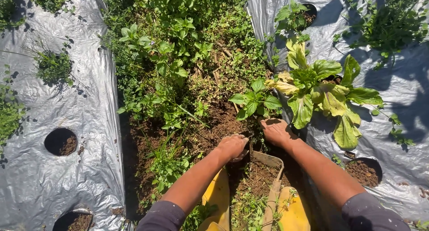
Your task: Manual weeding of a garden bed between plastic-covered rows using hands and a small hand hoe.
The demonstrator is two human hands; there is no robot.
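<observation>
Two sheets of silver plastic mulch flank a weedy furrow, and the person is crouched right in the middle of it. Over on the left sheet there's a round planting hole with only bare dirt in it. Moving in, the furrow is thick with green weeds further up, with a patch of loose brown soil nearer the person.

The left hand is curled into a tight fist, knuckles up, pressed down at the soil. Can't see what's inside the fist, if anything. Just beside it is a flat tan tool blade, its handle running back between two yellow boots. Neither hand seems to be holding that tool.

The right hand is palm down with its fingers bent into the dirt, just under a small broad-leaved weed at the furrow's edge. Honestly can't tell if it's got the stem pinched or is just resting there, the fingertips are hidden.

Further right, a big leafy green plant with some yellowing leaves grows out of the right sheet, very near that weed.

Looks to me like hand weeding, mid-grab at that one weed. I'd say pulling it needs a grip low at the roots and a pull away from the leafy plant, since they nearly touch.
</observation>
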